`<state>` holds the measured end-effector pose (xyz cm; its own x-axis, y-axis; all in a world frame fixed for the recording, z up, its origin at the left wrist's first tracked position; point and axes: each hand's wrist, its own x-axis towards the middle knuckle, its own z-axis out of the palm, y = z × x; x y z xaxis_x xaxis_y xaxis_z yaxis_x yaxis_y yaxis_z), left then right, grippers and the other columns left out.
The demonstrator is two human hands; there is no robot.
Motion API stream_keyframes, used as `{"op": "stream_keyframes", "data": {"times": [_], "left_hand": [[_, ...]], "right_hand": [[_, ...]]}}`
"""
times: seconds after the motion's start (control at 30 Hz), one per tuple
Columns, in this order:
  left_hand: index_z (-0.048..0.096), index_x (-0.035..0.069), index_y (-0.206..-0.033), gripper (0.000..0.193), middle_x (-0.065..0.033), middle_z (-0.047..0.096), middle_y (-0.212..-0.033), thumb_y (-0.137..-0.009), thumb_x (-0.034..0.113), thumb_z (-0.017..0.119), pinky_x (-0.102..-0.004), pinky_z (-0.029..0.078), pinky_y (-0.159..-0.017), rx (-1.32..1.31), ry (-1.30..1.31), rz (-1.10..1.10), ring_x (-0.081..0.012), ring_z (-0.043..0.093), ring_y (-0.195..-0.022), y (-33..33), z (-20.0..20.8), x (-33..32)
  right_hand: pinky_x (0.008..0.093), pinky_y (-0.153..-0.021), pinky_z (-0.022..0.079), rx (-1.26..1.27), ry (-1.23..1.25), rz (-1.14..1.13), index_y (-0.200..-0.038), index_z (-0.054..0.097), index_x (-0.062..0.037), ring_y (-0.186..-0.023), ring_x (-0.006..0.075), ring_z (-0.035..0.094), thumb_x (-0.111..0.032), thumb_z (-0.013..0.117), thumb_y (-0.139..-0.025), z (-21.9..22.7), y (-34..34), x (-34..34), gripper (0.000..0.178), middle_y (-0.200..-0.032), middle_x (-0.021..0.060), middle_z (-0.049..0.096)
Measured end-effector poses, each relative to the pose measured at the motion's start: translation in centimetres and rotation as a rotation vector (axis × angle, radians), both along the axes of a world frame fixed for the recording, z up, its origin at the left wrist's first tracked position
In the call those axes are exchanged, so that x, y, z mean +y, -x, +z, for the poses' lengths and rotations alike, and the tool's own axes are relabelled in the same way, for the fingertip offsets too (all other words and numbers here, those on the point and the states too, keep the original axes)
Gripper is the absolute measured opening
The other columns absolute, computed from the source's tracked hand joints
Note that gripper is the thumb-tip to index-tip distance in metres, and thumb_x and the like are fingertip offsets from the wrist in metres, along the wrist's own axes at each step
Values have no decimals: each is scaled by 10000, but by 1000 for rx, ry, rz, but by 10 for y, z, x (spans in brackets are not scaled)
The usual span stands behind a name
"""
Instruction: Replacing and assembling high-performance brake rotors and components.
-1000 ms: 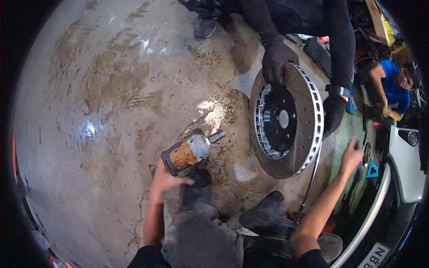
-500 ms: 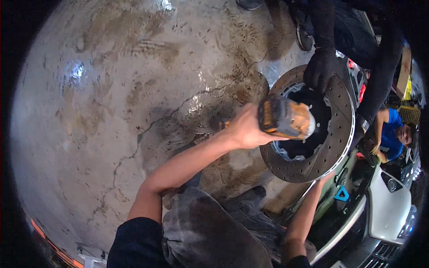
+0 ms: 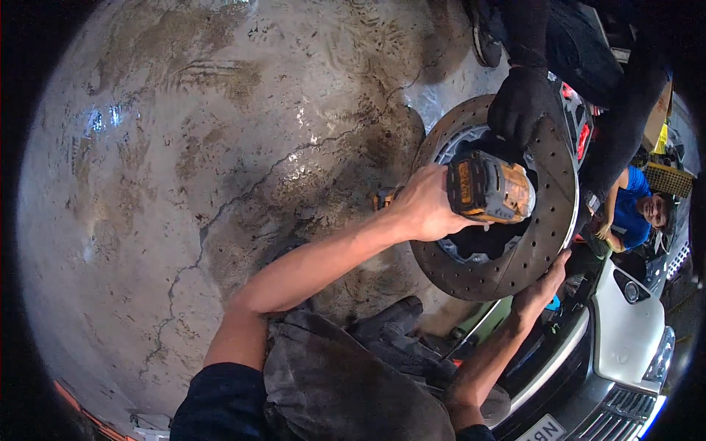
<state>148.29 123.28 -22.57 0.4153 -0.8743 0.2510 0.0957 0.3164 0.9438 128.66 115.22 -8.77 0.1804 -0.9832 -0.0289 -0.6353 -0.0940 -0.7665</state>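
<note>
My left hand (image 3: pixel 426 203) is wrapped round the grip of a black and orange cordless impact driver (image 3: pixel 489 189). Its nose is over the dark hub of a large drilled brake disc (image 3: pixel 471 275), and the driver hides its tip. With my right hand (image 3: pixel 543 285) I grasp the lower right rim of the disc, the thumb lying along its edge and the other fingers hidden behind. A co-worker's black-gloved hand (image 3: pixel 523 106) holds the disc's upper part, and that person's other dark sleeve (image 3: pixel 621 140) reaches down behind its right side.
A light-coloured car front (image 3: pixel 632 323) stands at the lower right. Another person in a blue shirt (image 3: pixel 631 209) is farther off at the right. The concrete floor (image 3: pixel 147 184) is stained and cracked. My knees (image 3: pixel 346 375) are bent below the disc.
The driver has shifted slightly right relative to the disc. My right hand has come up from below onto the disc's rim. In the picture the disc sits slightly farther left.
</note>
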Motion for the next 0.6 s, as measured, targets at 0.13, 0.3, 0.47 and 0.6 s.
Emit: {"op": "stream_keyframes", "data": {"times": [0.13,0.3,0.47,0.6], "left_hand": [[666,87,-1151,448,-100,701,-1112,-790,315,805,-382,507,-930,-136,-100,-73,-286,656,-1046,-6,8,-5],[651,53,-1149,355,-9,683,-937,-863,230,762,-246,541,-579,400,-123,-412,-70,615,-636,-24,17,-8],[605,30,-1212,417,-59,680,-1017,-868,219,748,-256,551,-576,446,-122,-399,-97,640,-691,-14,24,1],[622,23,-1198,401,-84,675,-1136,-857,186,754,-324,541,-803,361,-79,-380,-165,660,-936,-8,19,2]], "right_hand": [[316,-803,492,59,61,104,-1181,589,44,-884,181,617,-400,549,-956,9,-3,0,500,-1031,98,657],[281,-787,474,100,74,27,-1153,613,64,-855,145,599,-199,693,-844,12,-12,11,413,-982,88,673],[260,-642,442,70,64,84,-1063,620,47,-691,93,526,-206,686,-830,17,-19,14,349,-810,19,630],[283,-651,450,118,103,123,-987,629,51,-693,105,526,-263,688,-824,19,-20,12,359,-747,33,634]]}}
